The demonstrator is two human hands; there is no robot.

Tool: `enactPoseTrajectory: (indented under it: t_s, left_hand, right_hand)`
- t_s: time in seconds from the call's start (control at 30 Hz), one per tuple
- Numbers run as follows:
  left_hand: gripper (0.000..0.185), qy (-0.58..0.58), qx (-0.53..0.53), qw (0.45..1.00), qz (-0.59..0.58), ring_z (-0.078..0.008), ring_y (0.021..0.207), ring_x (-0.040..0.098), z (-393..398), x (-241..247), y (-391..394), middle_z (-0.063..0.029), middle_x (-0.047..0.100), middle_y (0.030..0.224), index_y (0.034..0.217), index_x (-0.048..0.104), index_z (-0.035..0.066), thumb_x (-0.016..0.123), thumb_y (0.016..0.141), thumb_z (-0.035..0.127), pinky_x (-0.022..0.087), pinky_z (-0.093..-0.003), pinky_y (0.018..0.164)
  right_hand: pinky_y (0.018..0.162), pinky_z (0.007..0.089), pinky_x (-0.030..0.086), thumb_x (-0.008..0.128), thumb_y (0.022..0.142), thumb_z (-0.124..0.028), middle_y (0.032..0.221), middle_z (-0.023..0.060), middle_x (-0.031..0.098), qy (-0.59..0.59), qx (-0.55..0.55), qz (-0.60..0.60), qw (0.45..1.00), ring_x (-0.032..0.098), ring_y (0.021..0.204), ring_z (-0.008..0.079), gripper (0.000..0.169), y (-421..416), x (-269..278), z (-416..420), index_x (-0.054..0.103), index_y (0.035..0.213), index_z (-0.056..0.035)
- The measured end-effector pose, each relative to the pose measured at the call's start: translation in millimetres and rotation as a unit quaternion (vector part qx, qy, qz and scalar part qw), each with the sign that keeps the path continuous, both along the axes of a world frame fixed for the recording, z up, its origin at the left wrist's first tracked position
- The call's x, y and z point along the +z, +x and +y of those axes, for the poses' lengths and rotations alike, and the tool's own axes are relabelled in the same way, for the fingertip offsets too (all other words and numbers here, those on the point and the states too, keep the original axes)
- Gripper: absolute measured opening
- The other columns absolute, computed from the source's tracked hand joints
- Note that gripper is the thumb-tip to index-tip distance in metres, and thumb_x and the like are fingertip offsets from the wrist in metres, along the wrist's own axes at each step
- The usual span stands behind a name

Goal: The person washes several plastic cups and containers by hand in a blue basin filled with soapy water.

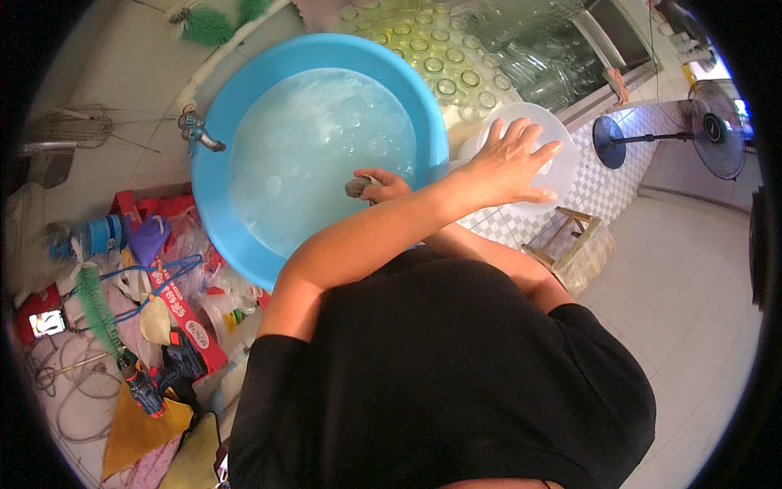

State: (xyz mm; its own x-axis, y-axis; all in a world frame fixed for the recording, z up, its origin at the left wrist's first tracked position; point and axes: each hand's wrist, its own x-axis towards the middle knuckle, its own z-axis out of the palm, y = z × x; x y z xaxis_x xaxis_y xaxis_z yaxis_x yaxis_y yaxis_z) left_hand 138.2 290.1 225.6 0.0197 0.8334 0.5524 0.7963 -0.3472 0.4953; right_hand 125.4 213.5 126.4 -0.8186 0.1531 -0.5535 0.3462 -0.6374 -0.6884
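A wide blue plastic tub (321,52) in front of me holds cloudy, sudsy water (293,159). Rounded shapes show faintly under its surface. My left arm crosses above my right forearm, and my left hand (510,162) spreads its fingers over a translucent white plastic container (556,131) right of the tub. Whether the palm touches the plastic, I cannot tell. Low over the tub's near right side, my right hand (388,186) grips a grey-brown scouring pad (359,186) between thumb and fingers.
Several open glass jars (432,65) stand beyond the tub, beside a basin of glassware (550,79). A faucet (201,134) overhangs the left rim. Bags, a red box (186,315) and a cordless drill with a green brush (142,385) lie left. A stool (574,257) and fan (712,128) stand right.
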Motion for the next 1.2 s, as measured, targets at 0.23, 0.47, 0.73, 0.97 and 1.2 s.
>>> enactPoseTrajectory:
  t_s: [0.23, 0.47, 0.73, 0.97, 1.2]
  left_hand:
    - [0.025, -0.163, 0.290, 0.921, -0.203, -0.0311, 0.098, 0.061, -49.2, -91.3, -108.0, -0.0152, 0.064, 0.105, 0.106, 0.064, 0.005, 0.064, 0.086, 0.019, 0.048, -0.0398, 0.087]
    - [0.040, -0.431, 0.296, 0.824, -0.220, -0.0261, 0.074, 0.062, -130.1, -180.0, -167.5, -0.0120, 0.062, 0.079, 0.099, 0.061, 0.003, 0.069, 0.082, 0.038, 0.050, -0.0379, 0.069]
    - [0.040, -0.244, 0.324, 0.585, -0.703, -0.0145, 0.060, 0.047, -179.7, -130.1, -138.9, -0.0004, 0.048, 0.071, 0.086, 0.052, 0.008, 0.046, 0.098, 0.046, 0.040, -0.0305, 0.055]
    - [0.042, -0.132, 0.277, 0.666, -0.680, -0.0105, 0.058, 0.038, -218.3, -89.6, -115.0, 0.0008, 0.043, 0.067, 0.081, 0.048, 0.010, 0.039, 0.101, 0.046, 0.031, -0.0256, 0.052]
    - [0.043, -0.108, 0.365, 0.566, -0.732, -0.0160, 0.068, 0.054, -247.2, -141.0, -110.8, -0.0044, 0.056, 0.075, 0.088, 0.055, 0.009, 0.041, 0.099, 0.049, 0.045, -0.0311, 0.062]
  right_hand:
    - [0.058, 0.0250, 0.043, 0.054, 0.082, 0.000, 0.077, 0.0013, 0.056, -0.042, -0.120, -0.045, 0.991, 0.050, 0.061, 0.0104, 0.038, 16.6, 4.8, 15.4, 0.056, 0.120, -0.0042]
    - [0.056, 0.0254, 0.042, 0.054, 0.080, -0.001, 0.081, 0.0032, 0.055, -0.024, -0.134, -0.090, 0.987, 0.046, 0.059, 0.0109, 0.049, 10.2, 13.2, 0.3, 0.050, 0.129, -0.0044]
    - [0.071, 0.0416, 0.051, 0.053, 0.076, 0.001, 0.107, 0.0215, 0.065, 0.515, 0.077, 0.044, 0.853, 0.064, 0.085, 0.0356, 0.081, -6.3, -1.8, -15.8, 0.022, 0.150, -0.0116]
    - [0.070, 0.0454, 0.052, 0.053, 0.079, -0.006, 0.103, 0.0261, 0.064, 0.507, 0.149, 0.045, 0.848, 0.066, 0.084, 0.0374, 0.074, -38.5, -43.2, -19.9, 0.026, 0.148, -0.0048]
    - [0.066, 0.0349, 0.051, 0.073, 0.082, -0.025, 0.096, 0.0090, 0.066, 0.232, 0.044, -0.059, 0.970, 0.059, 0.070, 0.0170, 0.050, -49.3, 37.3, -26.3, 0.057, 0.126, -0.0085]
